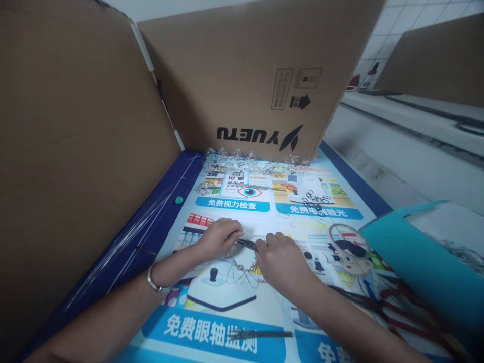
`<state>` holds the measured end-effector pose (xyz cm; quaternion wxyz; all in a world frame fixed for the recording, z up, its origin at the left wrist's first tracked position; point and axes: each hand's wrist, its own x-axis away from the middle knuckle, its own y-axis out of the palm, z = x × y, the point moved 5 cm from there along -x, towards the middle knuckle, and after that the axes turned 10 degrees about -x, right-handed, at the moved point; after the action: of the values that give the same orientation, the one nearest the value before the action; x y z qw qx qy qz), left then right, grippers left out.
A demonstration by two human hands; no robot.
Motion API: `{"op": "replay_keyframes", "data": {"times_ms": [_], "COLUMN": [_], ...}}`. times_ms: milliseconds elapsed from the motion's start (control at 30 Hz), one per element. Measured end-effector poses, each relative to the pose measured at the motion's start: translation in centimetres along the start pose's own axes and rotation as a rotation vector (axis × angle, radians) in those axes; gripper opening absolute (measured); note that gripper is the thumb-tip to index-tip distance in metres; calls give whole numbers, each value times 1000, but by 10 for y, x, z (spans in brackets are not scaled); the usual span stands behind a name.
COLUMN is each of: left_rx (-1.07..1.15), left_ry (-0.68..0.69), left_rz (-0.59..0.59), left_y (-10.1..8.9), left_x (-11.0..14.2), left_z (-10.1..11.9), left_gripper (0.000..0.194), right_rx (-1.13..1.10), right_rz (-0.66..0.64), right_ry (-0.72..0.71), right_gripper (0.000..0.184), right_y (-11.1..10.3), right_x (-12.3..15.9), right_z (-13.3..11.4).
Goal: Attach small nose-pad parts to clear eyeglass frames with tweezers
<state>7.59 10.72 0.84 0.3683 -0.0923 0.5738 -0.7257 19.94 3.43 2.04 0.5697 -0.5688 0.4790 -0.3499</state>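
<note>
the left hand seems to pinch a looped wire piece — thumb against fingers — while the right hand is closed around dark pliers pointing to nine o'clock. the piece's loops spread at six o'clock from the pliers. from the right hand, red-handled scissors lie at four o'clock, a straight wire bundle at six.

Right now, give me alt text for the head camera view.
A person's right hand grips dark pliers, their tip by the left hand, near looped wire on a Chinese-printed eye-check poster; cardboard marked YUETU upside down stands behind.
</note>
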Motion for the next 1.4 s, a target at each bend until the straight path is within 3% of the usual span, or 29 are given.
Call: {"op": "replay_keyframes", "data": {"times_ms": [433, 867, 1400], "left_rx": [67, 35, 17], "left_ry": [47, 42, -6], "left_rz": [-35, -24, -25], "left_y": [-4, -3, -4], "left_x": [-2, -1, -2], "left_z": [3, 4, 3], "left_gripper": [21, 21, 16], "right_rx": [-31, 6, -24], "right_rz": [0, -54, -47], "right_ry": [-16, -41, 2], "right_gripper": [13, 7, 13], "right_y": [3, 2, 2], "right_x": [-2, -2, 1], "right_z": [4, 1, 4]}}
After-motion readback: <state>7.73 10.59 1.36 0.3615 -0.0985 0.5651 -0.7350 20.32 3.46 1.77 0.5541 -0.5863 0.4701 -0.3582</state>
